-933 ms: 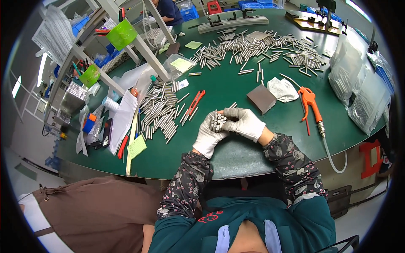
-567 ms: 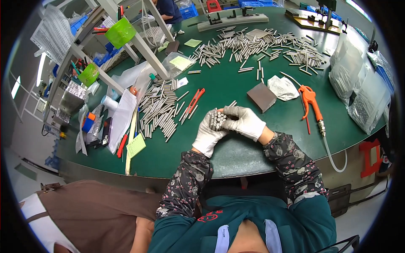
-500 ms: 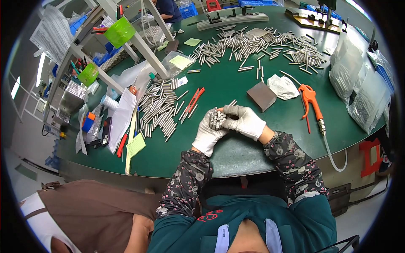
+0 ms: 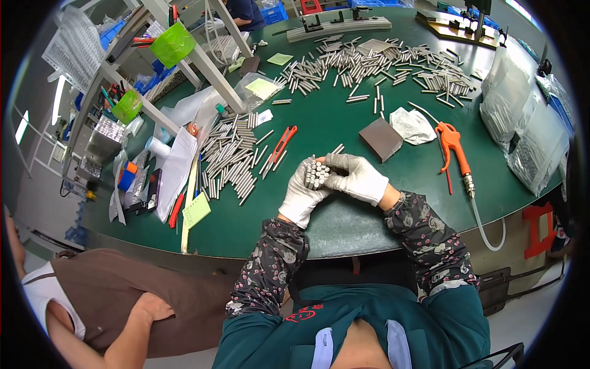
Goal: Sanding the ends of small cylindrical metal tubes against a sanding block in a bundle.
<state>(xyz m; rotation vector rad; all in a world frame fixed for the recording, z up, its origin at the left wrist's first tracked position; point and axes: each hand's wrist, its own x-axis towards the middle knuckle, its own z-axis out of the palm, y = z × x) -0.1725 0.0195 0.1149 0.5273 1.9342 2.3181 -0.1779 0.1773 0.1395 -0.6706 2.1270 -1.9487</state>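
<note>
A bundle of short steel pins stands in the gloved fingers of both hands, its round ends facing up. My left hand wraps round the bundle from the left. From the right, my right hand closes on its side, thumb and fingers against the pins. Just beyond the fingertips a loose pin lies on the green table. A red utility knife rests to the left, beside a pile of steel pins.
More pins are spread across the far side. At right are a brown block, a crumpled white cloth, an orange air gun with its hose, and plastic bags. A shelf frame rises at left. Another person is close at lower left.
My hands and the bundle stay almost in place. The person at lower left has shifted left, and that person's hand now rests on the brown apron.
</note>
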